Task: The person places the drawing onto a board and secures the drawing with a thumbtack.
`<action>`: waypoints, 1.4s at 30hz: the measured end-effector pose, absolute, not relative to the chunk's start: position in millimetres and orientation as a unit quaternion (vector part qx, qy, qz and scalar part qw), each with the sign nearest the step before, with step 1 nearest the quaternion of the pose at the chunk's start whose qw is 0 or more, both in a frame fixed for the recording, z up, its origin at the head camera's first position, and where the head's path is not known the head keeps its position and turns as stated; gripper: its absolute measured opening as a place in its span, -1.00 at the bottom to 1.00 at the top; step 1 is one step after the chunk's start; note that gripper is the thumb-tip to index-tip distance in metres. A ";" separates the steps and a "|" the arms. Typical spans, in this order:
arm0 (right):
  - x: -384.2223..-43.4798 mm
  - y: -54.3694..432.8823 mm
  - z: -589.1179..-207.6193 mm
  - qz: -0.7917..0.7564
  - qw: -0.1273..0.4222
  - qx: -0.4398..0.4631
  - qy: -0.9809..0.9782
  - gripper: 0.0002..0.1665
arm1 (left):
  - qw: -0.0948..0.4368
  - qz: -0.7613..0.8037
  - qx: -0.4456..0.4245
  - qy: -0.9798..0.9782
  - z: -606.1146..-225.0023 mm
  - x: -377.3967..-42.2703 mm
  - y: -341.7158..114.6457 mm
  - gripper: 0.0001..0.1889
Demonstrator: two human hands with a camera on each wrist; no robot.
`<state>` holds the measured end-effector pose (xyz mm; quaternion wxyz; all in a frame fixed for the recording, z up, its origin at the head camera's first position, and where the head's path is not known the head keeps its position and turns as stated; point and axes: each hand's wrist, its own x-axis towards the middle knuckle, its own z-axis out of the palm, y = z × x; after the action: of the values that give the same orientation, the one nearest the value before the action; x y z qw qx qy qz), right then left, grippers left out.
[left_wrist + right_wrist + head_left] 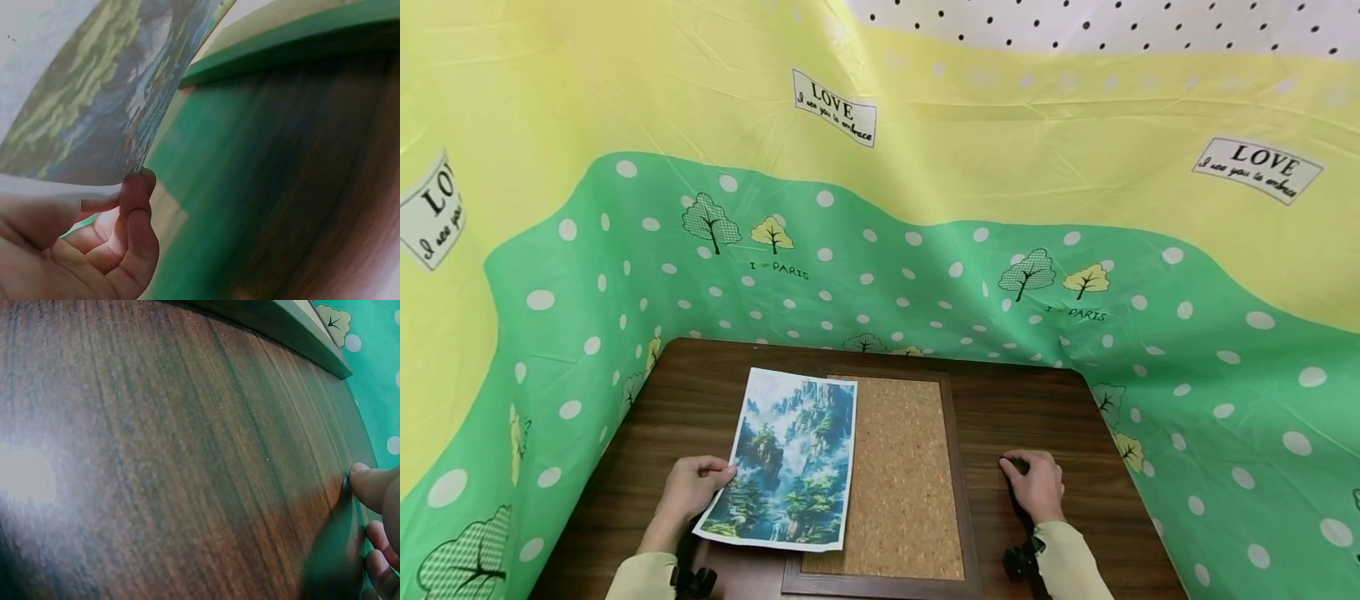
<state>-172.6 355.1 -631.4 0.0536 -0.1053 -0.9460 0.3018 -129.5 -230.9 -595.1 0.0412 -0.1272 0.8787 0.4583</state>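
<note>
In the head view my left hand [694, 487] pinches the left edge of a landscape print [793, 467], a white-bordered sheet with blue misty mountains, trees and a waterfall. Its lower part is raised and overlaps the left side of a cork board [906, 475] in a dark frame. Close up in the left wrist view, the thumb and fingers of the left hand [119, 244] grip the paper's edge. To the right of the board, my right hand [1037, 483] rests on the tabletop, fingers loosely curled, with no held object visible. Only its thumb and some fingertips [376, 534] show in the right wrist view.
The dark wood-grain table [700, 400] carries the board at its middle. A green and yellow patterned curtain [925, 275] encloses the table's back and both sides. Black straps with small devices [1021, 560] sit at both wrists.
</note>
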 end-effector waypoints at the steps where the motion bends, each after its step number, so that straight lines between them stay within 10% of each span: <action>1: -172.6 355.0 -631.4 0.302 0.052 -0.106 -0.946 -0.71 | 0.039 0.461 -0.125 0.877 -595.8 -129.1 -227.2 -0.84; 42: -171.7 357.0 -632.8 0.314 0.054 -0.110 -0.942 -0.78 | 0.011 0.494 -0.104 0.863 -601.3 -148.0 -124.1 -0.87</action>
<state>-171.7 357.0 -632.8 0.0544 -0.1096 -0.9416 0.3139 -148.0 -124.1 -601.3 0.0109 -0.1035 0.8635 0.4935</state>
